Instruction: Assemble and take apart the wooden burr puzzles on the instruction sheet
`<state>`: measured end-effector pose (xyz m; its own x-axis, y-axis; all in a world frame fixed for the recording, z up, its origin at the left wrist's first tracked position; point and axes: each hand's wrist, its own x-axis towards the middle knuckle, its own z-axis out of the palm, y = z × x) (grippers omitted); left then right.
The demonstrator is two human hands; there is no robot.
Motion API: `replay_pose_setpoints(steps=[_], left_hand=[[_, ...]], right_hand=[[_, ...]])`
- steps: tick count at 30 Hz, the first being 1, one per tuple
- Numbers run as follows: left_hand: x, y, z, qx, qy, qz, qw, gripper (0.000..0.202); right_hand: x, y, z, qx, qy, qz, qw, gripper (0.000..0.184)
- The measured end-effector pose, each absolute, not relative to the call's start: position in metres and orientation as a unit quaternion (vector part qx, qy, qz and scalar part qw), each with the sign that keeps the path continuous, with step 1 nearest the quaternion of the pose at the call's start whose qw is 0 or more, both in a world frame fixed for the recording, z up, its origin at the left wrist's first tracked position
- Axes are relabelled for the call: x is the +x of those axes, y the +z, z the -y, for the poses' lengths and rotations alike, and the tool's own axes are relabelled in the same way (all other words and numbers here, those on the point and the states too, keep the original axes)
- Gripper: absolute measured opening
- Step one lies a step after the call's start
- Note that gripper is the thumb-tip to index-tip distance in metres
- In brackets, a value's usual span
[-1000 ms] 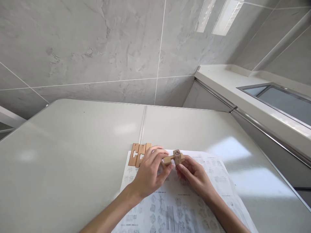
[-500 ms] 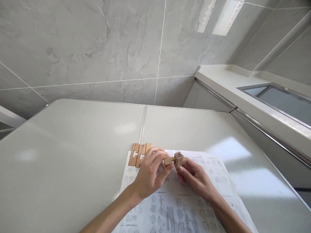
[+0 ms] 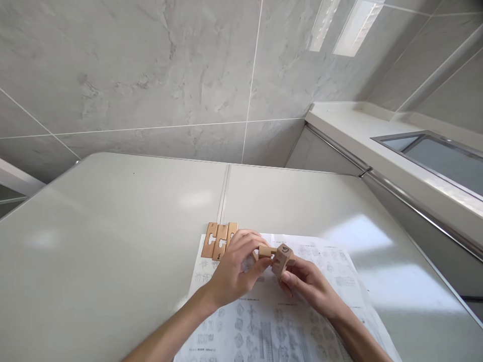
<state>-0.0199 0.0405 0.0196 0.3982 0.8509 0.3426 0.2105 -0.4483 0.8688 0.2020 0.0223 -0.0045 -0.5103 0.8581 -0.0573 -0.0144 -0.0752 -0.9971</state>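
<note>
A notched wooden block (image 3: 284,253), marked on top, is being held between the hands over a printed sheet (image 3: 271,296). At its four o'clock, the right hand (image 3: 310,287) is gripping it by the fingertips; at nine, the left hand (image 3: 234,269) is pinching a second wooden piece (image 3: 265,251), its narrow bar reaching toward the block. Toward ten, three slotted flat pieces (image 3: 217,247) are overlapping the sheet's corner. The white table (image 3: 113,241) is stretching broadly toward nine, its far edge running across twelve.
</note>
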Motion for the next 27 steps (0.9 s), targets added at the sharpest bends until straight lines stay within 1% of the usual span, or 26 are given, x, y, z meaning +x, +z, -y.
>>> replay_pose_setpoints(steps=[3,6,9,12,14,17,19,21,24,25,27], left_hand=[[-0.02,0.016,-0.04,0.748,0.424,-0.369,0.353,0.012],[-0.02,0.012,-0.041,0.742,0.426,-0.404,0.324,0.016],[-0.021,0.012,-0.043,0.72,0.442,-0.439,0.307,0.019],[-0.023,0.016,-0.046,0.679,0.466,-0.489,0.288,0.022],[-0.024,0.02,-0.047,0.648,0.469,-0.525,0.291,0.025],[-0.024,0.024,-0.046,0.624,0.467,-0.547,0.306,0.034],[-0.023,0.024,-0.044,0.632,0.461,-0.542,0.308,0.036],[-0.021,0.024,-0.041,0.647,0.451,-0.531,0.31,0.035],[-0.018,0.022,-0.036,0.677,0.438,-0.503,0.312,0.03],[-0.017,0.021,-0.035,0.687,0.436,-0.493,0.309,0.028],[-0.015,0.019,-0.033,0.704,0.435,-0.474,0.301,0.024]], right_hand=[[0.197,-0.004,-0.019,-0.389,0.566,0.624,0.373,0.021],[0.193,-0.004,-0.015,-0.386,0.513,0.664,0.382,0.015],[0.193,-0.002,-0.015,-0.394,0.481,0.673,0.401,0.013],[0.195,-0.003,-0.019,-0.457,0.413,0.672,0.411,0.013],[0.196,-0.006,-0.021,-0.515,0.357,0.673,0.392,0.013],[0.193,-0.015,-0.022,-0.601,0.275,0.671,0.334,0.02],[0.189,-0.021,-0.021,-0.62,0.228,0.687,0.303,0.023],[0.186,-0.025,-0.021,-0.613,0.193,0.71,0.287,0.022],[0.184,-0.026,-0.02,-0.596,0.183,0.729,0.282,0.022],[0.184,-0.025,-0.019,-0.591,0.198,0.727,0.287,0.021],[0.186,-0.021,-0.018,-0.572,0.266,0.711,0.31,0.021]])
